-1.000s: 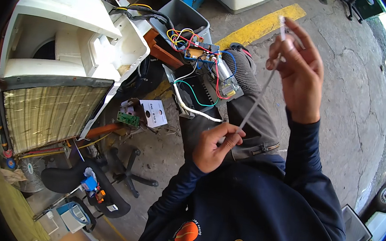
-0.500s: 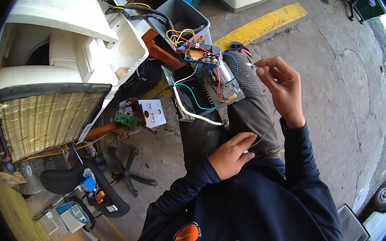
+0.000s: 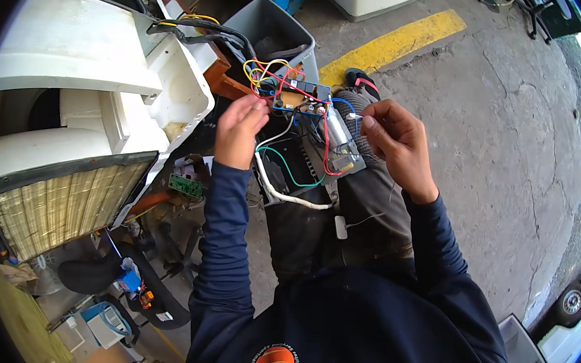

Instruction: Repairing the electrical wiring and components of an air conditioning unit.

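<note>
My right hand (image 3: 402, 147) pinches a small white connector (image 3: 353, 116) on a thin cable, beside the silver capacitor (image 3: 335, 126). My left hand (image 3: 241, 124) has loosely curved, slightly parted fingers by the red and yellow wires (image 3: 263, 70); whether they touch them is unclear. A circuit board (image 3: 291, 97) and metal plate (image 3: 341, 160) with colored wires rest across my legs over a dark tray (image 3: 292, 148), where a white sleeved cable (image 3: 292, 199) also runs. A small white rectangular piece (image 3: 340, 227) with a thin lead lies on my thigh.
An opened white air conditioner housing (image 3: 73, 41) with fins stands left. A grey bin (image 3: 295, 24) is beyond the board. An office chair (image 3: 85, 275), a green circuit board (image 3: 185, 185) and clutter lie lower left. A yellow stripe (image 3: 402, 38) marks the concrete floor. A vehicle wheel (image 3: 572, 303) shows at right.
My left hand has left the small white piece on my lap and moved up to the wire bundle. My right hand has come down and inward with the connector, close to the capacitor.
</note>
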### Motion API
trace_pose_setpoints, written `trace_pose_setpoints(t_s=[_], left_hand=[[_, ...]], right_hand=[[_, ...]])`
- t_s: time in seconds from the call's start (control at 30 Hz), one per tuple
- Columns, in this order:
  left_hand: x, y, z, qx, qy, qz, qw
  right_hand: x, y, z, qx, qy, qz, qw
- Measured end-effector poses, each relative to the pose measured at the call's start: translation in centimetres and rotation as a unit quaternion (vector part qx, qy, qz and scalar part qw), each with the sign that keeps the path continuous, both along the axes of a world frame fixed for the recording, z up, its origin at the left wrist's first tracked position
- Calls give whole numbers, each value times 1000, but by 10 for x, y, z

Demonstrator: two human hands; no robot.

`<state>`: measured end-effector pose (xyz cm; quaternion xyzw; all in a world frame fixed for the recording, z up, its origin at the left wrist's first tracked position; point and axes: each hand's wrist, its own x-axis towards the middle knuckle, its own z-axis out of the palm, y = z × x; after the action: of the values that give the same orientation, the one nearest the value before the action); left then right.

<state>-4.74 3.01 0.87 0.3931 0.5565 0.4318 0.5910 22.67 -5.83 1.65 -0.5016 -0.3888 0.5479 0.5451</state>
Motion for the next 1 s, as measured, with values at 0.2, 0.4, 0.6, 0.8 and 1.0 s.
trace_pose_setpoints(t_s=[0.2, 0.4, 0.6, 0.8, 1.0], left_hand=[[17, 3, -20, 9, 74, -51, 996], [27, -6, -33, 57, 136, -68, 987], [49, -15, -9, 91, 96, -43, 990], [55, -18, -6, 100, 124, -32, 987], [56, -19, -11, 128, 94, -13, 987]], right_hand=[[-21, 25, -8, 72, -98, 11, 993], [-41, 48, -4, 151, -234, 41, 960], [-51, 60, -2, 171, -418, 8, 892], [-53, 70, 4, 215, -503, 27, 837], [-55, 72, 4, 222, -519, 43, 824]])
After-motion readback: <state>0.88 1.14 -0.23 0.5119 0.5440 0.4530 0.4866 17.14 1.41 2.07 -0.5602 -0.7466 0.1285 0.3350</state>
